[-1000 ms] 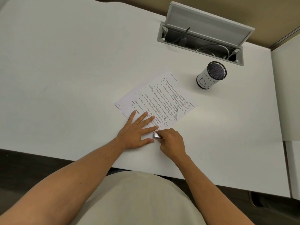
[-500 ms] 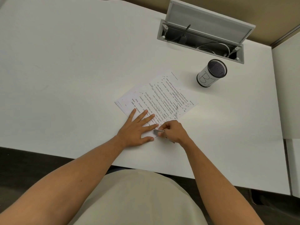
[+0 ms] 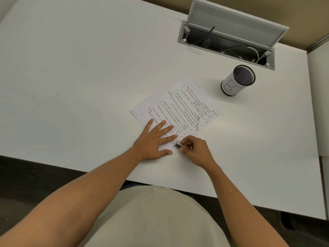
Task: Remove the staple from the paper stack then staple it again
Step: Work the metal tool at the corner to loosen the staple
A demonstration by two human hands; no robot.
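Near the surface's front edge, my left hand (image 3: 153, 141) lies flat, fingers spread, on the paper stack (image 3: 178, 111); my right hand (image 3: 195, 150) pinches a small metal tool (image 3: 183, 146) at its corner.

Desk top (image 3: 74, 72): smooth, matt white laminate. Paper stack (image 3: 179, 106): thin white printed sheets, matt, slightly creased at the near corner. Small tool (image 3: 183, 145) in the right hand (image 3: 195, 150): bright, glossy metal. Cylindrical holder (image 3: 237, 81): dark mesh, wrapped in matt white paper. Cable hatch (image 3: 231, 24): matt grey, plastic or painted metal, not distinguishable.
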